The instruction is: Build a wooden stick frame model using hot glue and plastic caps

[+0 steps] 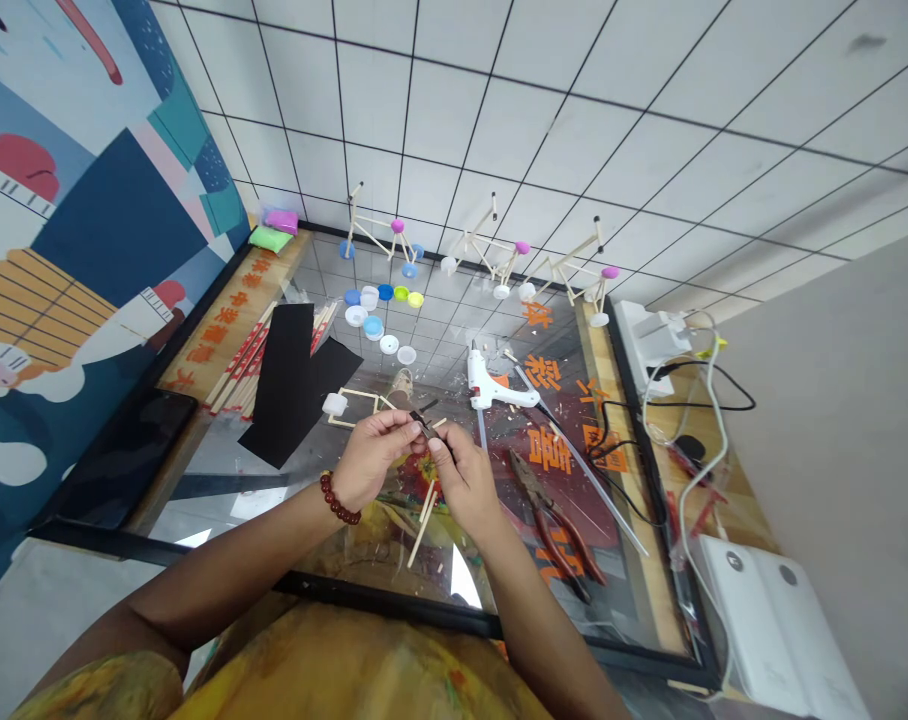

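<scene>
Above the glass tabletop (221, 520), my left hand (375, 455) and my right hand (465, 485) meet with fingertips pinched. Between them is a small dark strip (422, 420), which looks like black paper; both hands seem to grip it. Its far end is hidden by my fingers. Thin wooden sticks (422, 525) lie just below my hands. Beyond my left hand stands a part-built stick frame (356, 393) with a white bottle cap (335, 404) on it. Left of that are two black paper sheets (281, 375), one overlapping the other.
A white glue gun (499, 390) and pliers (551, 525) lie to the right. Finished stick models (394, 240) line the back, near loose bottle caps (373, 327). Packaged chopsticks (236, 365) and a dark phone (124, 455) sit left. Cables (713, 450) run along the right edge.
</scene>
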`<state>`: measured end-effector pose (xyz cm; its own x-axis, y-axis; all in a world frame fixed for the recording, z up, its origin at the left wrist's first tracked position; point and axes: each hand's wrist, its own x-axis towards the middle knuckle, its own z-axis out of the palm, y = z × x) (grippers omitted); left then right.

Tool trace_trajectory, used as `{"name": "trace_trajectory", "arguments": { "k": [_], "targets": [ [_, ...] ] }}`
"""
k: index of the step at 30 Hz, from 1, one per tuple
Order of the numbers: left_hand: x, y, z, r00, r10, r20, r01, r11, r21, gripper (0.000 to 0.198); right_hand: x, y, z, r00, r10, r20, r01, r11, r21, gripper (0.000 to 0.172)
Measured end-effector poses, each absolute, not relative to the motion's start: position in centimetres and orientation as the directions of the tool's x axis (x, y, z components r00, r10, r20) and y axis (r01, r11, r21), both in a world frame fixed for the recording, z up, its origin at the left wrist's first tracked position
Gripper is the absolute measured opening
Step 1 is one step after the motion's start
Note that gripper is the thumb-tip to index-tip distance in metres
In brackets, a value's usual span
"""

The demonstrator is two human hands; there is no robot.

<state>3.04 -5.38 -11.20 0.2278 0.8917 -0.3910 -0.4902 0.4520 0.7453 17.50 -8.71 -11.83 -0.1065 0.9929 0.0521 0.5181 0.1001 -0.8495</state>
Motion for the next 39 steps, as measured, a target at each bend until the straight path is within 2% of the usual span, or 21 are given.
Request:
{"name": "trace_trajectory", "arguments": {
  "k": [27, 39],
  "targets": [
    [3.30, -5.63, -11.29, 0.211, 0.882, -0.421, -0.499, 0.468, 0.730, 0.026, 17.34, -8.73, -12.06, -0.084, 0.993, 0.087, 0.554, 0.119, -0.824, 0.029],
    [3.05, -5.48, -11.41, 0.244, 0.882, -0.403, -0.513, 0.470, 0.718, 0.021, 17.43, -8.65, -12.19, -0.068, 0.993, 0.097, 0.569, 0.119, -0.813, 0.027]
  ]
}}
